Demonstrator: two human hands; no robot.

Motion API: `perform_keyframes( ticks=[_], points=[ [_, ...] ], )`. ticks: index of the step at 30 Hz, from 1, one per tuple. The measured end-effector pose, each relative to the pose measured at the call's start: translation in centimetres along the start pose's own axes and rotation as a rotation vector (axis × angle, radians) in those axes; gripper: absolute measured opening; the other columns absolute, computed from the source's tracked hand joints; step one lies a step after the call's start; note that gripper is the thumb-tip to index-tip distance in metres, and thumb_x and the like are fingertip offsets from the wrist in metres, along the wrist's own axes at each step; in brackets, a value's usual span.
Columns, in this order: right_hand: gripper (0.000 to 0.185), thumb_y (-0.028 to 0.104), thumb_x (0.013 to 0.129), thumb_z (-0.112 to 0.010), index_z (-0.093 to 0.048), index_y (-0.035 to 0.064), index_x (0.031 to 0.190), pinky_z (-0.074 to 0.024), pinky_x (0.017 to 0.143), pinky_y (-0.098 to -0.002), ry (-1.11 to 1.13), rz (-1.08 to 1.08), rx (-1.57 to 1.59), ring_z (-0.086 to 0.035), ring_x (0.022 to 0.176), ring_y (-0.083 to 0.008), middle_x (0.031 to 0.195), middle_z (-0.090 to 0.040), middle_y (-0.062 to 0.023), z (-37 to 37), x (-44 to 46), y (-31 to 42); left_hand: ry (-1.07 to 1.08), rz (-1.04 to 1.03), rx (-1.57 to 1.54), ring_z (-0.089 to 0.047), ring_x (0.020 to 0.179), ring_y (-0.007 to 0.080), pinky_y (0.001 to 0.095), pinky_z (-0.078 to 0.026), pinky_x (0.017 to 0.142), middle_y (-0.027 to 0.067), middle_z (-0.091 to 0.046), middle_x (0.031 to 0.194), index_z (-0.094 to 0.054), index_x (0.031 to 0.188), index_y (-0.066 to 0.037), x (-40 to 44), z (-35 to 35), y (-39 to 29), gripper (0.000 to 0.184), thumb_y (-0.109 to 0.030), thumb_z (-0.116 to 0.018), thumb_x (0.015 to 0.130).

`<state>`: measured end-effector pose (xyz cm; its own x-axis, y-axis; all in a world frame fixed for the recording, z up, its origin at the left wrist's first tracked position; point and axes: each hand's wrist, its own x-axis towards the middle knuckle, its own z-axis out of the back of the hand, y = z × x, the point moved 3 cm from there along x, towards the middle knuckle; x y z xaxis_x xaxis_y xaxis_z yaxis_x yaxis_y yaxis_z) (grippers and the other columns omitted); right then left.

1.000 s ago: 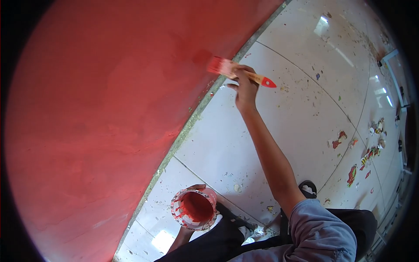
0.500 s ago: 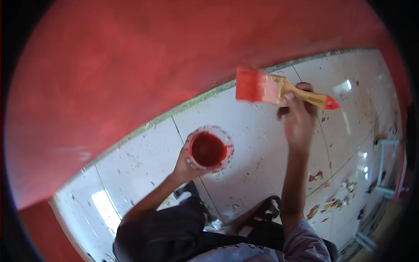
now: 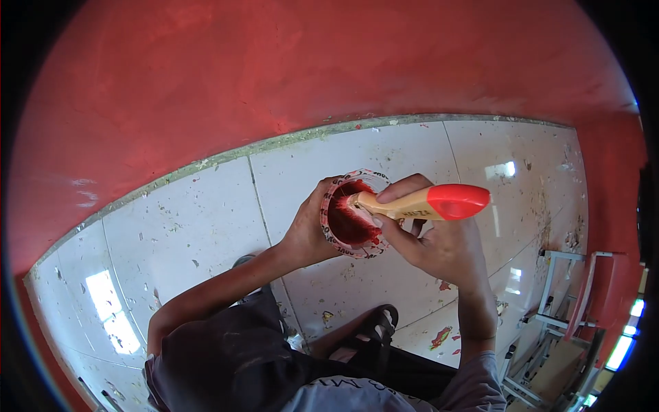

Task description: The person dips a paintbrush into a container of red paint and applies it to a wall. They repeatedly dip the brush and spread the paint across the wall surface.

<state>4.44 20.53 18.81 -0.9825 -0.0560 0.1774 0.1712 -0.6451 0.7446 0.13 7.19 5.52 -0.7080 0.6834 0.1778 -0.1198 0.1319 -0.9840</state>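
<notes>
A red wall [image 3: 309, 62] is rising beyond a glossy white tiled floor [image 3: 199, 233], where small chips are lying scattered and bright light is reflecting. At the right, metal-framed furniture [image 3: 598, 295] is standing, perhaps chairs, though the lens is bending it. The paint cup [image 3: 327, 230] is resting against the left hand [image 3: 309, 230], and the brush [image 3: 405, 204] is slanting from the right hand [image 3: 443, 248] into its mouth. The left hand is curling around the cup's side; the right is pinching the brush handle.
</notes>
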Motion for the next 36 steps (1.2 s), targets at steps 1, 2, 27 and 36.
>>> perform_keyframes(
  ticks=[1,2,27,36],
  points=[
    [0.016,0.010,0.075,-0.063,-0.056,0.0061,0.089,-0.0478,0.054,-0.0326,0.024,-0.024,0.005,-0.061,0.060,-0.0274,0.071,-0.061,-0.0116,-0.4,0.1,0.0,-0.005,0.003,0.015,-0.053,0.104,0.0214,0.0336,-0.044,0.088,0.0108,-0.051,0.112,-0.033,0.120,-0.005,-0.2,0.0,0.1,0.086,-0.016,-0.085,0.052],
    [0.017,0.007,0.074,-0.065,-0.056,0.0055,0.089,-0.0477,0.054,-0.0296,0.047,0.001,-0.037,-0.061,0.062,-0.0224,0.075,-0.061,-0.0090,-0.6,0.1,0.0,-0.008,0.008,0.030,-0.053,0.103,0.0216,0.0336,-0.044,0.088,0.0110,-0.051,0.112,-0.032,0.120,-0.005,-0.3,0.0,0.2,0.087,-0.016,-0.085,0.052],
    [0.020,0.015,0.078,-0.056,-0.054,0.0006,0.093,-0.0478,0.057,-0.0375,0.175,0.028,-0.176,-0.059,0.061,-0.0317,0.068,-0.059,-0.0149,-2.0,0.4,0.2,0.067,0.067,-0.062,-0.047,0.112,0.0179,0.0335,-0.041,0.093,0.0072,-0.045,0.122,-0.032,0.125,-0.008,-0.9,0.2,-0.2,0.081,-0.013,-0.081,0.060],
    [0.020,0.011,0.075,-0.062,-0.055,0.0021,0.092,-0.0476,0.055,-0.0329,0.053,0.074,-0.085,-0.061,0.061,-0.0256,0.070,-0.061,-0.0130,-1.1,0.3,0.3,-0.022,-0.001,-0.105,-0.051,0.106,0.0210,0.0334,-0.043,0.089,0.0106,-0.049,0.114,-0.033,0.120,-0.005,-0.6,-0.2,-0.5,0.084,-0.014,-0.084,0.053]
  ],
)
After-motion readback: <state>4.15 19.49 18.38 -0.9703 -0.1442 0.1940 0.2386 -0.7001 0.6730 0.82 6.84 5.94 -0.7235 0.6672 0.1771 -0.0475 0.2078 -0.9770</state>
